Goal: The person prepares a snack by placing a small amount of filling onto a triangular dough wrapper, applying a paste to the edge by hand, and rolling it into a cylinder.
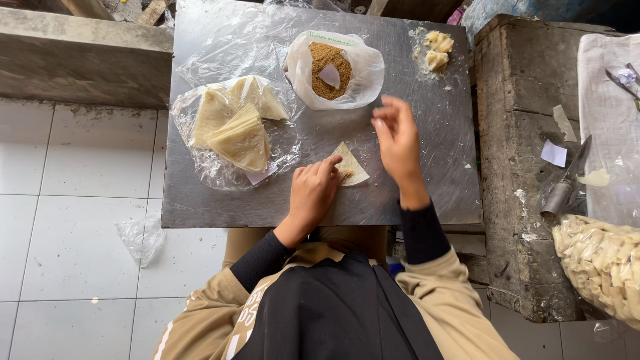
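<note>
My left hand (313, 190) presses its fingertips on a small triangular pastry sheet (351, 165) with a bit of brown filling, lying on the metal table (427, 193). My right hand (398, 137) hovers just right of it, fingers loosely apart and holding nothing. Behind them stands an open white plastic bag of brown crumbly filling (330, 70) with a small scoop piece on top. To the left, a stack of pale triangular pastry sheets (233, 123) lies on clear plastic wrap.
Lumps of pale dough (437, 50) sit at the table's far right corner. A weathered wooden block (527, 133) stands to the right, with a clear bag of finished pastries (600, 263) and a metal tool (563, 190). A crumpled plastic bag (141, 237) lies on the tiled floor.
</note>
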